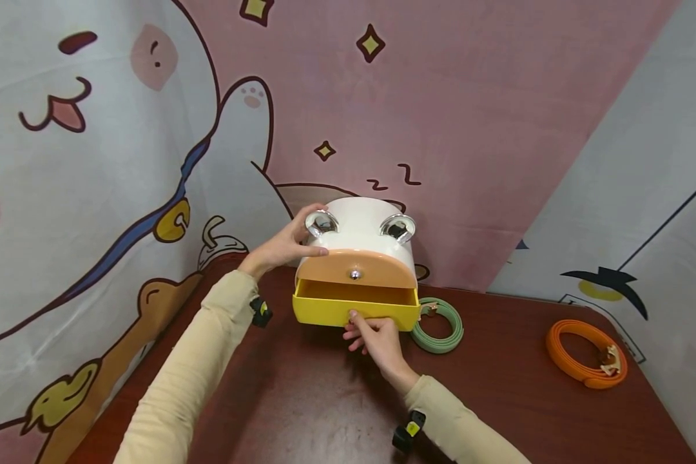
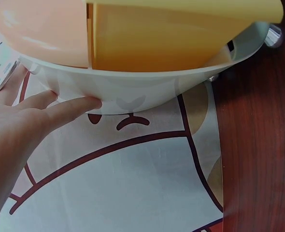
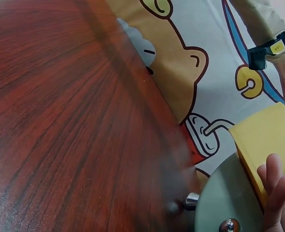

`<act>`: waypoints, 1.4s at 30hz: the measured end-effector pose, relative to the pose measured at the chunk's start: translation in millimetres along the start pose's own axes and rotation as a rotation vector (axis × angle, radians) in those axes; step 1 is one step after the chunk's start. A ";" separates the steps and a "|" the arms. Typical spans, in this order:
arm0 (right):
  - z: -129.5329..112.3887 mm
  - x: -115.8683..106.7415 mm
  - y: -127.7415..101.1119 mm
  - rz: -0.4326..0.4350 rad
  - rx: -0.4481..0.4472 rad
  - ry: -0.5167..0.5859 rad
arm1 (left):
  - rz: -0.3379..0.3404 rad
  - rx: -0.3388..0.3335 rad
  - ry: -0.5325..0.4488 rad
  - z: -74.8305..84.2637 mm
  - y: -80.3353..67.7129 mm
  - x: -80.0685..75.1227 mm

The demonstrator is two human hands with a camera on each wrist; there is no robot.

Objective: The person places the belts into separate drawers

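A white rounded storage box (image 1: pixel 359 225) with two silver ear knobs and an orange upper front stands at the back of the table. Its yellow lower drawer (image 1: pixel 356 308) is pulled partly out and looks empty inside. My left hand (image 1: pixel 287 245) rests flat against the box's left side, fingers straight (image 2: pixel 60 108). My right hand (image 1: pixel 374 335) pinches the front edge of the yellow drawer (image 3: pixel 263 145), thumb on top and fingers curled under.
A green coiled belt (image 1: pixel 439 324) lies just right of the box. An orange coiled belt (image 1: pixel 586 353) lies near the table's right edge. The dark red wooden table (image 1: pixel 301 399) is backed by cartoon-printed cloth walls (image 1: pixel 122 161).
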State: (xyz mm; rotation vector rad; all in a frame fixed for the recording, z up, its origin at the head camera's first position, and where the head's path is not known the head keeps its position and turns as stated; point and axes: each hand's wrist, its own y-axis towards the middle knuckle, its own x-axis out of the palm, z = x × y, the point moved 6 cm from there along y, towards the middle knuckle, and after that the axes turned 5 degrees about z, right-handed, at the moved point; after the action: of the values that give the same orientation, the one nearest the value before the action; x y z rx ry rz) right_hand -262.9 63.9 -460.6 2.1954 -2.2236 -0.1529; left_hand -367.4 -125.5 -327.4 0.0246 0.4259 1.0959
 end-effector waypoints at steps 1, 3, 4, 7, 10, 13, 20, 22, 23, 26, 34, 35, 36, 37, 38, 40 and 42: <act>0.2 -0.1 -0.3 -0.003 0.000 0.000 | -0.001 -0.001 0.000 -0.3 0.3 0.1; -0.1 -0.5 -1.2 -0.009 -0.003 -0.005 | -0.003 -0.002 -0.003 -0.5 0.7 0.4; -0.1 -0.6 -1.7 -0.012 -0.004 -0.009 | -0.003 -0.005 -0.002 -0.9 0.7 0.4; -0.7 -0.8 -3.3 -0.022 -0.010 -0.016 | 0.000 -0.015 -0.010 -1.0 0.2 0.3; -1.2 -0.7 -4.8 -0.030 -0.015 -0.020 | 0.003 -0.018 -0.012 -0.7 -0.6 -0.1; -2.0 -0.9 -7.4 -0.037 -0.011 -0.025 | -0.001 -0.011 -0.018 -0.4 -0.7 -0.1; -4.6 -0.6 -13.7 -0.067 0.002 -0.044 | -0.002 -0.004 -0.016 0.9 -1.9 0.0; -7.4 -0.3 -16.4 -0.081 0.006 -0.048 | 0.001 -0.002 -0.014 0.9 -2.2 -0.1; -9.8 -0.2 -18.1 -0.088 0.006 -0.053 | 0.001 0.000 -0.013 0.7 -2.2 -0.1; -23.2 -0.1 -26.2 -0.105 -0.001 -0.066 | 0.003 0.003 -0.009 0.8 -2.2 -0.1; -45.0 -0.3 -39.9 -0.134 -0.022 -0.087 | 0.009 0.006 -0.018 0.0 -2.7 -1.5; -45.1 -0.4 -40.6 -0.136 -0.022 -0.088 | 0.008 0.008 -0.021 0.0 -2.6 -1.4; -44.7 -0.4 -41.0 -0.140 -0.019 -0.091 | 0.006 0.010 -0.024 -0.1 -2.4 -1.3; -44.3 -0.4 -41.6 -0.144 -0.018 -0.092 | 0.003 0.014 -0.028 0.1 -2.3 -1.0; -43.9 -0.5 -42.2 -0.147 -0.015 -0.094 | 0.001 0.017 -0.032 0.3 -2.2 -0.8; -43.1 -0.7 -43.7 -0.153 -0.011 -0.097 | -0.002 0.020 -0.034 0.9 -2.4 -0.4; -42.7 -0.9 -45.2 -0.157 -0.007 -0.098 | -0.003 0.016 -0.032 1.4 -2.3 0.1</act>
State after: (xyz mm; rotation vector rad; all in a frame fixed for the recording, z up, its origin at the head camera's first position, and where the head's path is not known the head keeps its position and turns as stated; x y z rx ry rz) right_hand -214.4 61.7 -421.7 2.4079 -2.0906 -0.2749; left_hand -365.0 -126.3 -326.7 0.0555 0.4064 1.0874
